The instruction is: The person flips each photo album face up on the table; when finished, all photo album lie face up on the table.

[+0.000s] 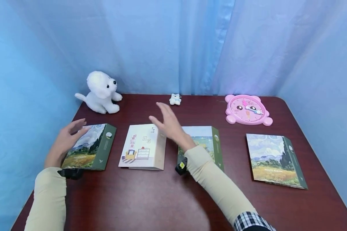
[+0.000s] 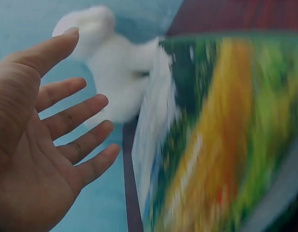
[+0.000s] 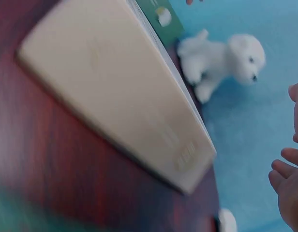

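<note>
My left hand (image 1: pixel 64 141) is raised over the left edge of a photo album (image 1: pixel 89 149) with a painted landscape cover and green spine. In the left wrist view its fingers (image 2: pixel 76 118) are spread and hold nothing, beside the blurred cover. My right hand (image 1: pixel 171 125) hovers with fingers loosely extended, near the upper right corner of a white album (image 1: pixel 141 144) with a drawn room on its cover. That album's beige spine fills much of the right wrist view. Below my right forearm, a third album (image 1: pixel 200 133) with a green spine is partly hidden.
Another landscape photo album (image 1: pixel 267 160) lies at the right of the dark red table (image 1: pixel 127 205). Along the back are a white plush dog (image 1: pixel 99 93), a small white bear-like figure (image 1: pixel 175 99) and a pink toy clock (image 1: pixel 247 110). Blue curtains enclose the table.
</note>
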Demonstrator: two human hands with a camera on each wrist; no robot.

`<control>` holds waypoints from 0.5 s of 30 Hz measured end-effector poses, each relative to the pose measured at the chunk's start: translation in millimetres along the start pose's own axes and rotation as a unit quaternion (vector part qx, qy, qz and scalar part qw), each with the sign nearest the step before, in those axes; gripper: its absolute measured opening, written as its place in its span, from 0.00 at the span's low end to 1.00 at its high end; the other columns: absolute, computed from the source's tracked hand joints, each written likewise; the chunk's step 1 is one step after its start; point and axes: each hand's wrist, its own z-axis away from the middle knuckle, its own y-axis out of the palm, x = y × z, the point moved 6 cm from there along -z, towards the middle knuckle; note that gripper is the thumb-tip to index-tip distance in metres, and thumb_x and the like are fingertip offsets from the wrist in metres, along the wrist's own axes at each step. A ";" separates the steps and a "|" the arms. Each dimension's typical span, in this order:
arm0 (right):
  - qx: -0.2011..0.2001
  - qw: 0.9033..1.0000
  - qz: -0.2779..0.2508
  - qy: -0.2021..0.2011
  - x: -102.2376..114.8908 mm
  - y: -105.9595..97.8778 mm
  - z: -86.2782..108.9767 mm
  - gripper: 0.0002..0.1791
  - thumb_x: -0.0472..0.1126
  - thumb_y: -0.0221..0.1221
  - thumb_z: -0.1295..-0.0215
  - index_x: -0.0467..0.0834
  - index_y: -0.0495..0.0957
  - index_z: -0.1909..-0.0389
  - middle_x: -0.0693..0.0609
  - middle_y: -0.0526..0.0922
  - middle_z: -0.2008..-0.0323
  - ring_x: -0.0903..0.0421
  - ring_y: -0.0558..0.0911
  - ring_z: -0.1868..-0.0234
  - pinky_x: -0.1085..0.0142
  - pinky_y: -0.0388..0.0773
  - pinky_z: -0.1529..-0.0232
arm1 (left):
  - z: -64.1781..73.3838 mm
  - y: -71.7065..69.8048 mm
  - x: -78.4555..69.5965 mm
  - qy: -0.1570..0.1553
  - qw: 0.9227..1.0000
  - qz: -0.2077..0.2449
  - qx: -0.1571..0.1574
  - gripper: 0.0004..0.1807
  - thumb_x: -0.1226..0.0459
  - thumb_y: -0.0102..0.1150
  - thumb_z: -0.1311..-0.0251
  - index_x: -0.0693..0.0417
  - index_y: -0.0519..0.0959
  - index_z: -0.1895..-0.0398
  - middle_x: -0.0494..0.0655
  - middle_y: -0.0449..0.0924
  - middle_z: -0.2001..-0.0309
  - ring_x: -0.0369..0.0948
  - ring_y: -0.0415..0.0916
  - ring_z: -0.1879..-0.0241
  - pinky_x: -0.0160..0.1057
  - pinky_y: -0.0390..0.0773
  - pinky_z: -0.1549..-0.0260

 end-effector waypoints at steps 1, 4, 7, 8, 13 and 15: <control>0.003 1.000 -0.006 -0.002 4.7 6.8 0.3 0.38 0.60 0.50 0.31 0.49 0.53 0.26 0.50 0.56 0.27 0.54 0.57 0.27 0.58 0.56 0.28 | 2.3 -2.0 4.9 -0.001 1.000 -0.002 -0.003 0.40 0.45 0.48 0.32 0.55 0.51 0.25 0.68 0.56 0.30 0.66 0.52 0.33 0.69 0.58 0.43; 0.015 1.000 -0.026 -0.003 17.9 26.5 1.5 0.37 0.59 0.51 0.31 0.49 0.54 0.26 0.51 0.56 0.27 0.55 0.57 0.27 0.59 0.58 0.29 | 8.8 -8.3 20.1 -0.014 1.000 -0.004 -0.013 0.39 0.46 0.47 0.32 0.57 0.52 0.25 0.69 0.53 0.29 0.68 0.51 0.33 0.70 0.58 0.44; 0.028 0.999 -0.047 -0.004 29.5 47.2 3.3 0.37 0.58 0.52 0.31 0.50 0.53 0.26 0.53 0.56 0.27 0.56 0.58 0.27 0.59 0.59 0.30 | 14.5 -12.2 34.8 -0.034 0.999 -0.003 -0.018 0.41 0.45 0.47 0.32 0.57 0.50 0.25 0.68 0.51 0.28 0.68 0.48 0.32 0.72 0.56 0.44; 0.032 0.998 -0.052 -0.004 33.0 54.4 4.0 0.37 0.58 0.52 0.31 0.50 0.53 0.26 0.53 0.56 0.27 0.57 0.58 0.27 0.60 0.60 0.30 | 16.1 -12.8 39.3 -0.042 0.999 -0.005 -0.018 0.41 0.44 0.47 0.32 0.56 0.50 0.25 0.68 0.50 0.28 0.68 0.47 0.31 0.72 0.56 0.44; 0.065 0.995 -0.068 -0.014 54.3 90.7 10.8 0.37 0.59 0.52 0.31 0.49 0.54 0.27 0.51 0.58 0.28 0.57 0.60 0.28 0.62 0.61 0.30 | 21.9 -12.5 57.6 -0.067 0.998 -0.014 -0.014 0.43 0.42 0.47 0.34 0.56 0.49 0.24 0.68 0.51 0.28 0.68 0.48 0.32 0.71 0.57 0.44; 0.077 0.994 -0.068 -0.024 63.9 104.6 15.1 0.37 0.58 0.51 0.31 0.47 0.55 0.27 0.50 0.59 0.28 0.56 0.61 0.28 0.63 0.60 0.30 | 23.3 -12.0 61.4 -0.070 0.997 -0.016 -0.013 0.43 0.42 0.47 0.34 0.57 0.49 0.25 0.68 0.53 0.29 0.68 0.51 0.33 0.70 0.60 0.44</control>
